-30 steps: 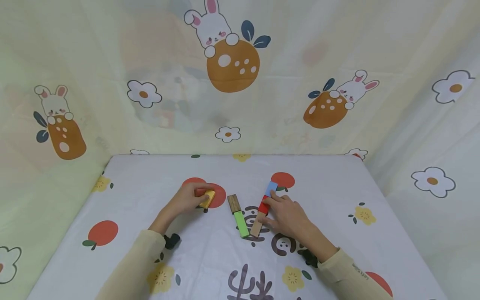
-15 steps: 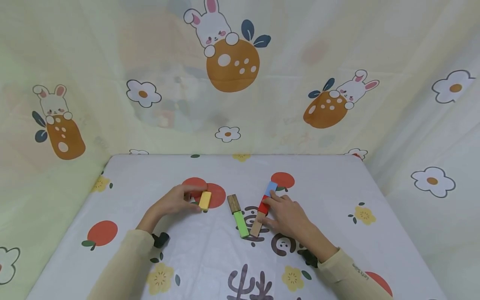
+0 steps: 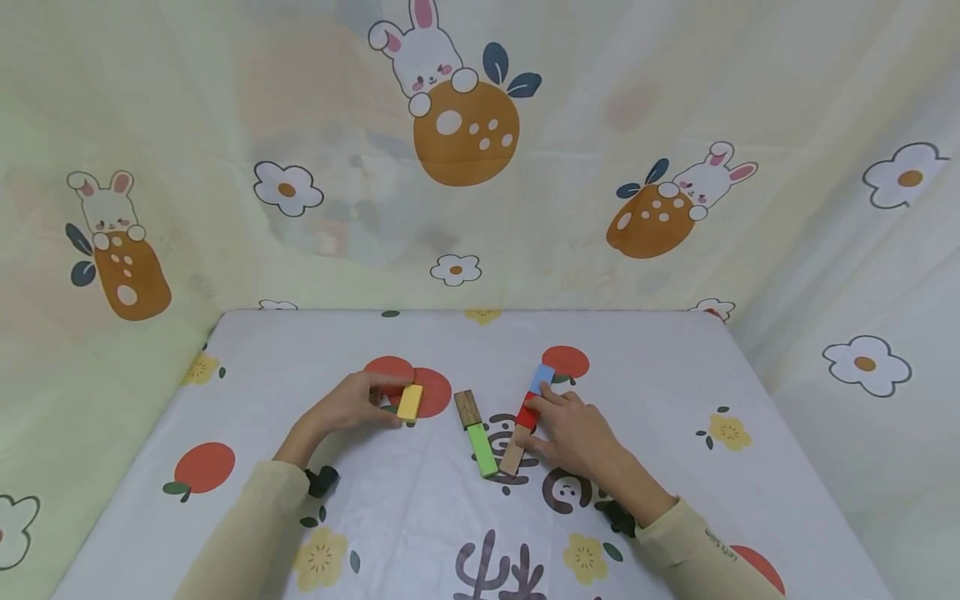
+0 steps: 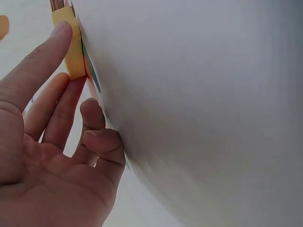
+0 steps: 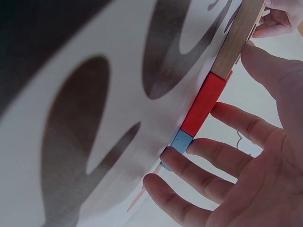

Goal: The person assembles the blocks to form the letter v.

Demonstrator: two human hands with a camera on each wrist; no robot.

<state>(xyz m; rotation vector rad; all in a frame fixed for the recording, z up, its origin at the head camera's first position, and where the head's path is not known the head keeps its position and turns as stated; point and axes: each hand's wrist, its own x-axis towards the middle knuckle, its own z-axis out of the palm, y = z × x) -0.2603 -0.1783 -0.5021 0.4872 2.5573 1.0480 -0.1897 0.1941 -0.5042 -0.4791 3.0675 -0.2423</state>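
Note:
My left hand (image 3: 348,408) pinches a small yellow block (image 3: 410,402) near a printed orange on the cloth. In the left wrist view the thumb presses the face of that yellow block (image 4: 70,45), and fingertips touch its lower end. My right hand (image 3: 577,429) rests its fingertips along a slanted row of three blocks laid end to end: blue (image 3: 542,378), red (image 3: 528,410) and tan wood (image 3: 513,454). Its fingers stay fairly straight in the right wrist view, with the thumb by the tan block (image 5: 236,40). Left of this row, a dark brown block (image 3: 467,408) and a green block (image 3: 482,451) lie end to end.
A white cloth (image 3: 405,533) printed with fruit, flowers and lettering covers the table. Patterned curtains (image 3: 345,242) stand behind and at both sides. Between the yellow block and the brown block is a short gap. The two rows nearly meet at their near ends.
My left hand has drawn back slightly to the left, and the yellow block has shifted left and turned a little more upright. The right hand and the other blocks have stayed put.

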